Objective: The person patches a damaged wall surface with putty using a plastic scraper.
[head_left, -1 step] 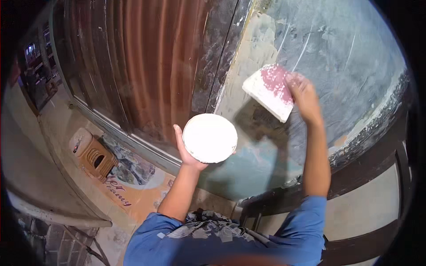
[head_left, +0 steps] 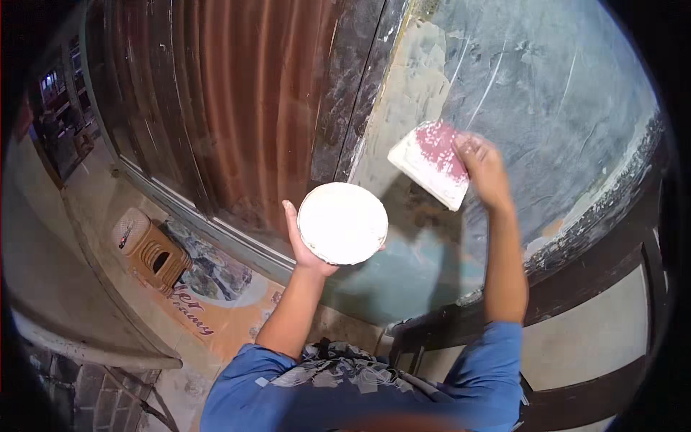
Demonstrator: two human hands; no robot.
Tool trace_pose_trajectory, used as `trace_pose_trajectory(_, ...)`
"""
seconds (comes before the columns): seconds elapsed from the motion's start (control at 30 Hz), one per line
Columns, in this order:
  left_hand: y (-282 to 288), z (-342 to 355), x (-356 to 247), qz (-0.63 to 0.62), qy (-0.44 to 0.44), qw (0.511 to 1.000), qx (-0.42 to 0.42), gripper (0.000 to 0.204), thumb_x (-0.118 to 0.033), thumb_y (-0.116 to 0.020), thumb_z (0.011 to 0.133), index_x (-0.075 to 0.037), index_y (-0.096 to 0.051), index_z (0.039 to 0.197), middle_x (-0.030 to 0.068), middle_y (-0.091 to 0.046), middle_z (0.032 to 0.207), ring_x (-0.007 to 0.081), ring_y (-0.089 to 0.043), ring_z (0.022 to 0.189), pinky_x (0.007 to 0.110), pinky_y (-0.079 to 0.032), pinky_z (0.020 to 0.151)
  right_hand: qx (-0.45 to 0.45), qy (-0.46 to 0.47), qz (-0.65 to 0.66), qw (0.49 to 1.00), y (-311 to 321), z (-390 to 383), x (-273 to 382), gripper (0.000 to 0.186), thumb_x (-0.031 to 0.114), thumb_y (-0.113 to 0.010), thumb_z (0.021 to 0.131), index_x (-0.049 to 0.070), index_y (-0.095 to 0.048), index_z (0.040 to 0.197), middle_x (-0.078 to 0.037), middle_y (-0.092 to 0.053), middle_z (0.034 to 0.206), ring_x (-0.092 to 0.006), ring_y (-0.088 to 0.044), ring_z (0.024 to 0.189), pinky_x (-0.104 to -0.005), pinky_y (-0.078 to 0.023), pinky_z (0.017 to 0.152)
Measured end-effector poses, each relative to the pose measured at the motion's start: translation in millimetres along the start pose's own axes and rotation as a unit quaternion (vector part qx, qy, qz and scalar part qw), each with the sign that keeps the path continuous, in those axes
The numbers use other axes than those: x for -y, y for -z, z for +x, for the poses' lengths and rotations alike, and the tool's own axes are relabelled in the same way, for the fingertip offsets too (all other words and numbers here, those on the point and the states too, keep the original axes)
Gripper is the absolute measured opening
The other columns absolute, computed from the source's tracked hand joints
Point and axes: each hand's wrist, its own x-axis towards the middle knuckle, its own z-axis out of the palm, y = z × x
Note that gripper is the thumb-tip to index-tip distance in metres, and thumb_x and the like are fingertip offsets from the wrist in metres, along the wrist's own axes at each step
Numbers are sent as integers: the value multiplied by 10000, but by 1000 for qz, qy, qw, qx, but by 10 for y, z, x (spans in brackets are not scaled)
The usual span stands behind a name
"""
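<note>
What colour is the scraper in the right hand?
The scraper is pink, speckled and smeared with white; seen in the head view.

Matt, rough wall [head_left: 536, 137]; glossy brown panel [head_left: 252, 93]; paste-speckled scraper [head_left: 434, 155]

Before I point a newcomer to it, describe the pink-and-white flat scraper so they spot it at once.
Start at the large grey-blue wall, right of the reddish-brown panel. In front of it, the person's right hand grips the flat scraper. Its pink face and straight edge set it apart from the round white disc in the left hand.
</note>
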Motion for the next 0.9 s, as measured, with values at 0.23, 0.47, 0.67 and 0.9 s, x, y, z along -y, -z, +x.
trace_pose_trajectory(0.23, -88, -19, 129, 32, 11, 999, 29, 945, -807, -299, 891, -59, -419, 1456, 237, -452, 1457, 492, -519, 1225, 791, -420, 869, 34, -216, 264, 939, -351, -770, -867, 195, 134, -605, 987, -37, -662, 1060, -30, -702, 895, -67, -631, 745, -219, -501, 684)
trace_pose_trajectory(0.47, 118, -81, 159, 80, 11, 997, -14, 958, -819, -320, 873, -75, -396, 1472, 230, -436, 1472, 527, -492, 1240, 828, -386, 866, -19, -229, 202, 952, -193, -1005, -1048, 219, 107, -619, 969, -68, -649, 1095, -56, -712, 919, -84, -645, 763, -227, -503, 691)
trace_pose_trajectory(0.67, 84, -77, 208, 71, -20, 996, -53, 945, -826, -300, 872, -90, -432, 1450, 229, -460, 1448, 509, -506, 1231, 831, -387, 865, -95, -258, 316, 908, -112, -1143, -1058, 252, 78, -591, 975, -51, -609, 1191, -81, -698, 1039, -117, -670, 859, -242, -526, 756)
trace_pose_trajectory(0.9, 108, 94, 406, 119, -45, 989, -75, 937, -807, -296, 892, -42, -483, 1400, 207, -537, 1379, 430, -558, 1202, 674, -469, 956, -102, -205, 461, 857, -288, -1262, -770, 315, 44, -527, 992, -23, -530, 1300, -128, -647, 1175, -171, -671, 965, -290, -559, 825)
